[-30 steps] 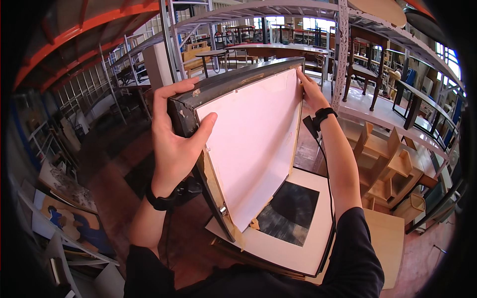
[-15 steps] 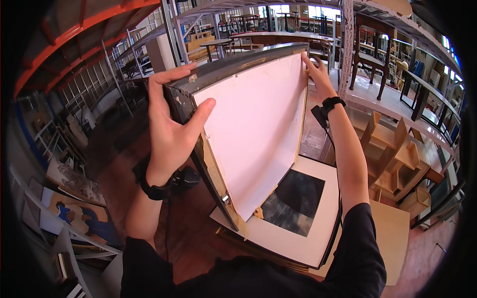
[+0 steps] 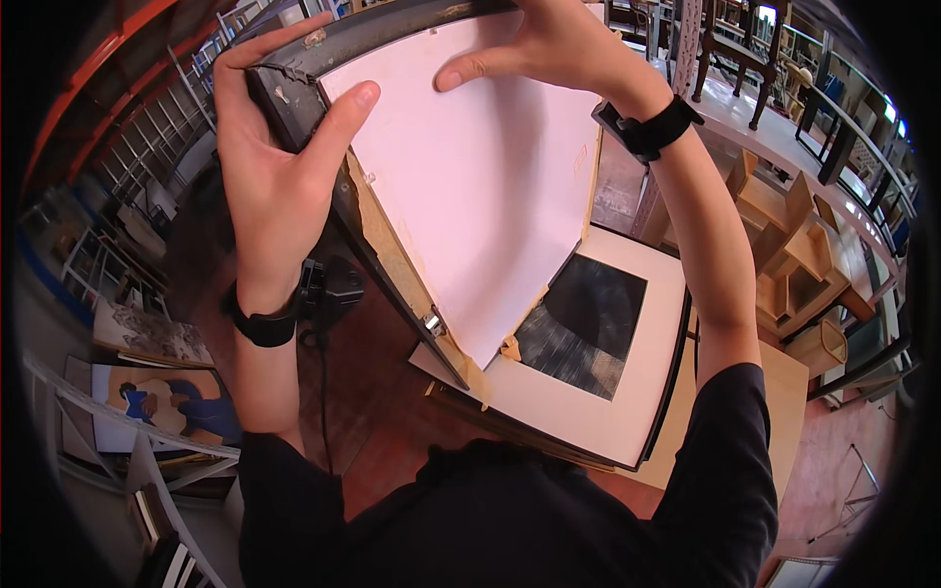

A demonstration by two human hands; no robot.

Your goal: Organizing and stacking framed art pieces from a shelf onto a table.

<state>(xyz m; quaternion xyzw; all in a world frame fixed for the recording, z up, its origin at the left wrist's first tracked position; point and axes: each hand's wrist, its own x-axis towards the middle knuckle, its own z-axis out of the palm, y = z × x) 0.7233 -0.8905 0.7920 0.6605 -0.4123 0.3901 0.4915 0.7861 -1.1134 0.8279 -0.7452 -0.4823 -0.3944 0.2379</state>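
Observation:
A large picture frame [image 3: 417, 37] stands tilted up before me, its back toward me. Its white backing sheet [image 3: 431, 186] bulges, and torn brown paper tape [image 3: 382, 230] runs along the sides. My left hand [image 3: 270, 186] is wrapped round the upper left corner, thumb on the backing's side. At the top edge is my right hand [image 3: 559, 54], its thumb against the white sheet and its other fingers out of sight beyond the edge. The raised frame's lower corner rests on or just over a second framed picture [image 3: 549, 412] with a pale mat and a dark image, lying flat.
A beige board [image 3: 774, 421] lies beneath the flat picture at right. Wooden shelf pieces [image 3: 799, 269] and a dark chair [image 3: 735, 59] stand on the right. At left, a figure painting [image 3: 172, 402] and a metal rack [image 3: 88, 392] border the reddish floor [image 3: 392, 470].
My right hand has moved left along the top edge, from the right corner toward the middle. The raised frame appears higher and closer in view, with my left hand still on its corner.

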